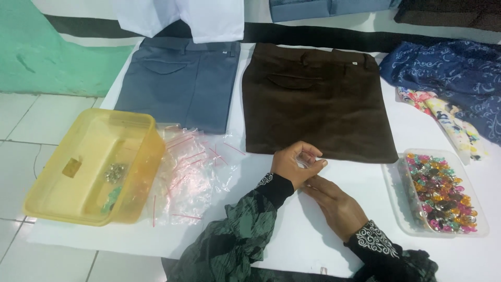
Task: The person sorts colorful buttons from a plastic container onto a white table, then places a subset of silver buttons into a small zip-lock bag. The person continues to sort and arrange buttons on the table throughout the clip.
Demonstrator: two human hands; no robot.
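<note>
— Hands? Where's the bag?
— Left hand [295, 163] pinches a small clear bag [309, 157] near the counter's [292, 235] front edge; right hand [334, 206] lies released beside it.
— Handling?
— Probably light, limp, slippery; grip its rim.

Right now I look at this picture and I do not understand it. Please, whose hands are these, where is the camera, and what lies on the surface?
There is no machine. One person works with bare hands, and a camera worn on the head looks down.

The left hand and right hand meet in front of brown trousers; its fingertips pinch something too small to identify. Beside them lie blue-grey trousers. At left are a yellow tub and clear small bags. At right is a clear tray of coloured gems.
</note>
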